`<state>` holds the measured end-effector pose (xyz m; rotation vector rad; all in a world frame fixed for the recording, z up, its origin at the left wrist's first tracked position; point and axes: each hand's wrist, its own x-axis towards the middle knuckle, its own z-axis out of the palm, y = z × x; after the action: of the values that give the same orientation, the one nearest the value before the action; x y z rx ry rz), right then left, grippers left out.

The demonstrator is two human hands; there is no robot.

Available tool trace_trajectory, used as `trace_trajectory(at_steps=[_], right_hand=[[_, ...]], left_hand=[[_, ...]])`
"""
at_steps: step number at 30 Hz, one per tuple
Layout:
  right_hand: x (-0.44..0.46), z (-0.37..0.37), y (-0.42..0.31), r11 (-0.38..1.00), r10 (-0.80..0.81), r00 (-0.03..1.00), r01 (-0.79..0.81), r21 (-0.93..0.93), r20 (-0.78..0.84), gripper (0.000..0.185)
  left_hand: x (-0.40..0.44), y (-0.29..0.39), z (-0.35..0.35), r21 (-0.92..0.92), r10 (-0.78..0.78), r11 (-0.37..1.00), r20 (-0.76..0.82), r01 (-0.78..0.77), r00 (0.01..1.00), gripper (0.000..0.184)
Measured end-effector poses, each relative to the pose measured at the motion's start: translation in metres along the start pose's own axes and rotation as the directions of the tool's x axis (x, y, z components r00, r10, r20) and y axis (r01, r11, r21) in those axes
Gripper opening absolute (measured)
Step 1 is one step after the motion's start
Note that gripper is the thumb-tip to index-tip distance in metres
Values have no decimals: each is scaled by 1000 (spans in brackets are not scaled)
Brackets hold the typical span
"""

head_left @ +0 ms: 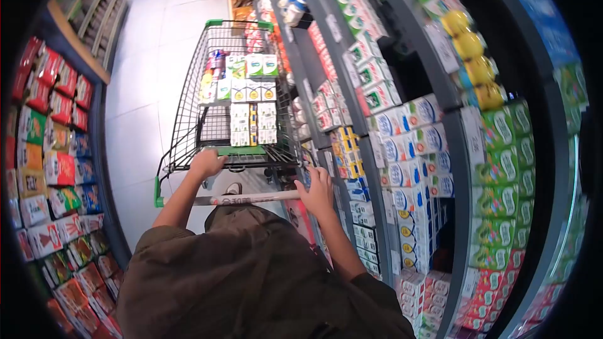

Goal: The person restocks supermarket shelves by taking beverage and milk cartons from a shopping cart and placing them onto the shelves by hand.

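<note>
A wire shopping cart (179, 119) with green corners stands in front of me, its pale handle bar (264, 197) crossing near my body. Several white, green and yellow drink cartons (253, 124) are stacked inside it, with colourful packs (210, 81) at their left. My left hand (208, 163) is at the cart's rear edge, above the bar, its fingers curled; what they hold, if anything, is hidden. My right hand (316, 188) is at the right end of the bar, its fingers raised and apart, pointing towards the shelves.
Tall shelves (461, 169) of boxed drinks and cartons line the right side, close to the cart. Bagged snacks (59, 166) fill a rack on the left. A pale tiled floor (141, 97) runs ahead, and a shoe (233, 188) shows below the cart.
</note>
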<state>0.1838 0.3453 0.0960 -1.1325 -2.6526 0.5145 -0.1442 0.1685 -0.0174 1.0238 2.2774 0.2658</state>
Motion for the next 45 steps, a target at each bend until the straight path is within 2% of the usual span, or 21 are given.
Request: trace_trajectory(at_steps=[1,3,4,7,11,14,16,18,20,23,30,32,35,37,38,39,40,41,43,45], right_hand=[[8,14,4,999,-28,1000,28,-25,2,47],[21,36,9,994,-77,997,77,-73,2,43],[24,40,11,994,-85,996,86,-73,15,32],[24,44,15,998,-56,997,58,-38,44,24],[25,39,5,999,-43,999,43,-15,8,20],[28,39,8,989,-142,990,143,-43,27,17],[27,41,12,987,-148,987,151,-56,55,18],[28,40,10,991,-116,985,124,-59,126,23],[28,41,14,979,-169,976,182,-89,135,24],[28,41,14,974,-192,970,207,-94,147,24],[34,37,11,980,-166,961,186,-75,223,24],[32,41,17,976,-169,957,196,-96,236,22],[31,42,21,979,-146,957,176,-102,253,19],[29,43,20,981,-144,957,172,-93,251,18],[29,43,22,979,-158,958,184,-89,240,18],[30,42,23,976,-174,958,198,-86,229,17],[31,41,23,974,-190,957,212,-83,219,17],[33,39,20,971,-204,957,224,-80,207,17],[33,39,18,971,-206,960,224,-81,188,16],[33,40,19,972,-200,962,218,-84,184,17]], left_hand=[[-3,8,-6,-28,-42,999,76,45,996,52],[-1,13,-3,-62,-25,998,70,30,997,53],[1,13,-2,-78,-14,997,66,19,998,54],[8,9,-5,-73,37,997,147,-26,988,52],[1,15,-12,-62,41,998,160,-32,986,50],[2,17,-20,-59,46,998,182,-36,982,51],[3,15,-16,-48,63,997,220,-54,973,52],[2,16,-14,-60,87,995,184,-77,979,47],[3,16,-15,-54,120,992,172,-112,978,45],[1,23,-28,-128,84,990,254,-52,964,43],[13,18,-25,-97,130,990,362,-101,923,47],[26,8,-10,-108,170,985,404,-138,899,51],[85,26,-58,103,229,876,772,-471,593,59],[133,34,-85,143,167,905,746,-401,644,63],[174,22,-75,138,170,920,704,-367,690,59],[217,4,-52,98,231,943,494,-318,838,54],[255,-4,-54,1,287,954,296,-301,911,48],[285,-7,-56,-262,176,953,71,-152,982,55],[351,-20,-48,-376,-92,926,-140,33,986,60],[398,-32,-42,-450,-147,890,-146,67,978,68]])
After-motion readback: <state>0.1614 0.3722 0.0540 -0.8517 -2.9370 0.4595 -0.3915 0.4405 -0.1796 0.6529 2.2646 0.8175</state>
